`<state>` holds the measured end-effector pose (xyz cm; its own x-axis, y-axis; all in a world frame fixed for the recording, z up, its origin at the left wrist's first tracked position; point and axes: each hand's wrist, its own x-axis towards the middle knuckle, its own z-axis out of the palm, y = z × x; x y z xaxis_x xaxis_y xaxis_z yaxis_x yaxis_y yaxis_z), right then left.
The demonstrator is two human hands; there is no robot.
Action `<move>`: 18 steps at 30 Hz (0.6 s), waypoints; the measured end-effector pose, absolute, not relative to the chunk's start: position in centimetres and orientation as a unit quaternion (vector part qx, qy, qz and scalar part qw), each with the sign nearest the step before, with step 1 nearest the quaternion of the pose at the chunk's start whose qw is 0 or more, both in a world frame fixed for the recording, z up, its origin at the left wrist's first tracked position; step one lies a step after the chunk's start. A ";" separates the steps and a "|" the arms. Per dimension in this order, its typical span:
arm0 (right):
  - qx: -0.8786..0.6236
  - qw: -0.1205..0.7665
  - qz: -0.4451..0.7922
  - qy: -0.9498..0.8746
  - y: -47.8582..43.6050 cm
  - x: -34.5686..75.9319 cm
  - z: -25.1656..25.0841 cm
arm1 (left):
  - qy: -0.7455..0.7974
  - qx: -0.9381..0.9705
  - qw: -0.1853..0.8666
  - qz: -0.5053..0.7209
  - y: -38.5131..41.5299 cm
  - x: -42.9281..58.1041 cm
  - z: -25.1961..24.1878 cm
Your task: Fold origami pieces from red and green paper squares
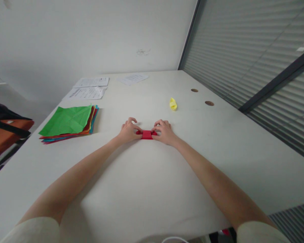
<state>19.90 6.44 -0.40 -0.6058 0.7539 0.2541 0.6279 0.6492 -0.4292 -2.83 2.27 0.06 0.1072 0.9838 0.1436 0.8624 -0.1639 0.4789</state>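
Head view: my left hand [128, 130] and right hand [164, 131] each pinch one end of the red folded paper [147, 134], which lies flat on the desk [152, 189] between them. Looks like I'm pressing a crease. A further fold would need aligned edges and firm fingertips.

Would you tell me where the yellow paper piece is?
In the head view, the yellow paper piece lies on the table beyond the right hand, left of two round holes.
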 end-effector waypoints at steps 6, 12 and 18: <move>-0.396 0.206 0.153 -0.882 6.4 19.9 -0.2 | 0.636 0.728 0.141 0.212 2.2 -2.8 0.3; -0.400 0.206 0.154 -0.880 6.3 19.9 -0.1 | 0.637 0.728 0.143 0.208 2.3 -2.9 0.3; -0.393 0.209 0.147 -0.883 6.5 19.9 -0.3 | 0.636 0.727 0.142 0.217 2.1 -2.8 0.3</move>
<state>19.88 6.52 -0.28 -0.6042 0.7556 0.2530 0.6326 0.6479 -0.4244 -2.82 2.12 0.30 0.0975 0.9861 0.1345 0.8626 -0.1511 0.4827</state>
